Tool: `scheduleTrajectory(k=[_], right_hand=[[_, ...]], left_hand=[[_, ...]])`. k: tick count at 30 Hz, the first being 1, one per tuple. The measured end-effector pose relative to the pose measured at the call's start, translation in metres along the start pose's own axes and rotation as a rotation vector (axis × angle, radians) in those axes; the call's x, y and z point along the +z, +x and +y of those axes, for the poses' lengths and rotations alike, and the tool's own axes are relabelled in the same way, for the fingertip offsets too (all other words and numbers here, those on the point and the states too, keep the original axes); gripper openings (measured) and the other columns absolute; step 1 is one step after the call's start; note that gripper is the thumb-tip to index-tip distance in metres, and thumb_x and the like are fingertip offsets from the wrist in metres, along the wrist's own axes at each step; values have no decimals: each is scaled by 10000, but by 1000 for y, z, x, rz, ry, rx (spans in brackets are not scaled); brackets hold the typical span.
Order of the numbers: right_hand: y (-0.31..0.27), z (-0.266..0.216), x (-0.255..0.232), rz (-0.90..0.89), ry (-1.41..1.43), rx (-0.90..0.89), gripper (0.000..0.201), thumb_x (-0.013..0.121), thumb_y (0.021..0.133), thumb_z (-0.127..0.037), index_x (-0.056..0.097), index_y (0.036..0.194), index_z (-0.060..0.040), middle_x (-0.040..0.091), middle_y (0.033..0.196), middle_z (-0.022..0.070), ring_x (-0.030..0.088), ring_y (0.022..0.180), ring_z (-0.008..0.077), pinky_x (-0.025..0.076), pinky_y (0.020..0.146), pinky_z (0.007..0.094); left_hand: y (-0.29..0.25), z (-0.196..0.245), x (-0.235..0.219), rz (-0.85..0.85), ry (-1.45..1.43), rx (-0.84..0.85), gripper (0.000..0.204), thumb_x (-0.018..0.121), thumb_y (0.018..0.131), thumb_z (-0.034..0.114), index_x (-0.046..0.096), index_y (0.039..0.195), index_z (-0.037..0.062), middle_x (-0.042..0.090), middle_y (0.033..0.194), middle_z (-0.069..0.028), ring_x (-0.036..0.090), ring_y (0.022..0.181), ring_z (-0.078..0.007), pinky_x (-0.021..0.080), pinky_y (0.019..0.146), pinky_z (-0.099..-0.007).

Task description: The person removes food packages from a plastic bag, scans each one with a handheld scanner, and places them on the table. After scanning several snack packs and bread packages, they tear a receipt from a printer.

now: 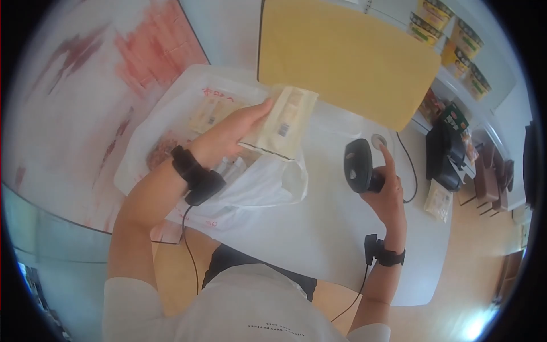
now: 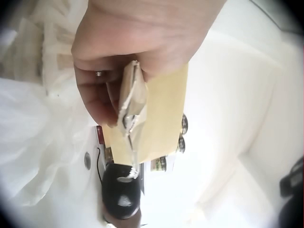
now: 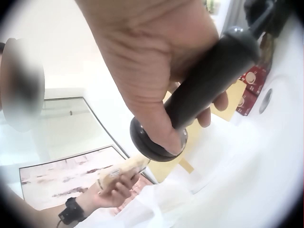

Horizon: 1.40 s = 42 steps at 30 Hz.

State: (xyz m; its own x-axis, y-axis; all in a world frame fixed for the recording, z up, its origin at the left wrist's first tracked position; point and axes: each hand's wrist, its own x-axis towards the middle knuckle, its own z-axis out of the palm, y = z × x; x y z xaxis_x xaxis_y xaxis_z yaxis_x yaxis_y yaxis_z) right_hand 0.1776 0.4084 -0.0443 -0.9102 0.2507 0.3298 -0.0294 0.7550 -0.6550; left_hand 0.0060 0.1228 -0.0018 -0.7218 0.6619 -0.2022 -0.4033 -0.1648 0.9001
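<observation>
While the left hand (image 1: 228,134) grips a pale barcoded packet (image 1: 280,122), a white bag (image 1: 262,182) lies below. Right hand (image 1: 387,191) clasps a black scanner (image 1: 358,165).

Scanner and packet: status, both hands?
Left hand grips pale packet, barcode up. Right hand grips black scanner, aimed at packet. White plastic bag below; gap between them clear.

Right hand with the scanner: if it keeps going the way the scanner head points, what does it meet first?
Probably the cream packet held up by the left hand. The scanner in the right hand faces it across open counter; depth between them is unclear.
</observation>
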Motion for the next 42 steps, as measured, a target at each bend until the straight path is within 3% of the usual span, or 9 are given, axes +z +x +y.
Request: scheduleTrajectory(k=[15, 18, 24, 26, 32, 34, 37, 40, 42], right_hand=[[0, 77, 14, -12, -311, 185, 939, 788, 608, -144, 347, 1437, -145, 658, 801, 73, 620, 776, 256, 390, 935, 412], [-1, 79, 12, -21, -278, 207, 927, 798, 608, -152, 367, 1429, -148, 660, 829, 82, 617, 801, 271, 399, 924, 412], [-2, 82, 13, -25, -292, 163, 902, 809, 591, -154, 415, 1401, -113, 649, 973, 125, 559, 928, 335, 447, 859, 438], [-5, 79, 8, -81, -264, 165, 910, 819, 596, -187, 407, 1403, -108, 627, 1073, 144, 515, 1071, 362, 370, 997, 458], [-23, 76, -31, -20, -284, 180, 852, 815, 659, -252, 411, 1391, -90, 542, 1295, 160, 396, 1302, 357, 263, 1105, 499], [-34, 90, -55, 79, -272, 320, 840, 814, 661, -260, 421, 1383, -84, 541, 1296, 174, 383, 1318, 357, 295, 1090, 506], [-56, 123, -84, 183, -574, 430, 895, 803, 650, -194, 361, 1426, -131, 470, 1380, 164, 363, 1340, 357, 330, 1071, 507], [-66, 141, -101, 188, -876, 520, 935, 783, 643, -137, 316, 1451, -183, 419, 1429, 148, 354, 1350, 354, 321, 1080, 499], [-69, 152, -105, 153, -963, 560, 956, 773, 637, -112, 296, 1460, -208, 395, 1451, 136, 348, 1357, 351, 313, 1087, 494]], left_hand=[[-48, 41, -188, 291, 461, -231, 481, 623, 895, 163, 474, 1309, -31, 614, 1182, -127, 639, 1003, -174, 527, 836, -299], [-25, 37, -199, 240, 373, -171, 485, 619, 896, 152, 471, 1322, -23, 612, 1195, -124, 633, 1015, -190, 515, 864, -298], [21, 15, -238, 361, 976, 122, 618, 652, 848, 108, 398, 1400, -6, 498, 1359, -149, 460, 1252, -211, 360, 1065, -327], [34, -2, -268, 341, 1157, 245, 660, 648, 850, 124, 354, 1427, -7, 405, 1444, -158, 378, 1329, -240, 304, 1111, -327], [30, -9, -276, 532, 1349, 264, 582, 609, 898, 229, 400, 1404, 33, 461, 1397, -155, 404, 1314, -280, 311, 1085, -344], [26, -9, -283, 602, 1525, 52, 522, 601, 899, 218, 447, 1359, 25, 496, 1353, -197, 455, 1267, -325, 348, 1053, -356], [-6, 11, -200, 448, 1546, -55, 437, 567, 900, 215, 500, 1276, 2, 553, 1263, -226, 513, 1171, -401, 417, 979, -401], [-27, 3, -198, 520, 2016, 277, 354, 561, 907, 206, 552, 1212, 26, 612, 1173, -201, 570, 1071, -403, 452, 912, -416], [-31, 11, -168, 527, 1926, 240, 325, 566, 910, 207, 576, 1180, 27, 635, 1120, -185, 599, 1021, -372, 465, 883, -401]])
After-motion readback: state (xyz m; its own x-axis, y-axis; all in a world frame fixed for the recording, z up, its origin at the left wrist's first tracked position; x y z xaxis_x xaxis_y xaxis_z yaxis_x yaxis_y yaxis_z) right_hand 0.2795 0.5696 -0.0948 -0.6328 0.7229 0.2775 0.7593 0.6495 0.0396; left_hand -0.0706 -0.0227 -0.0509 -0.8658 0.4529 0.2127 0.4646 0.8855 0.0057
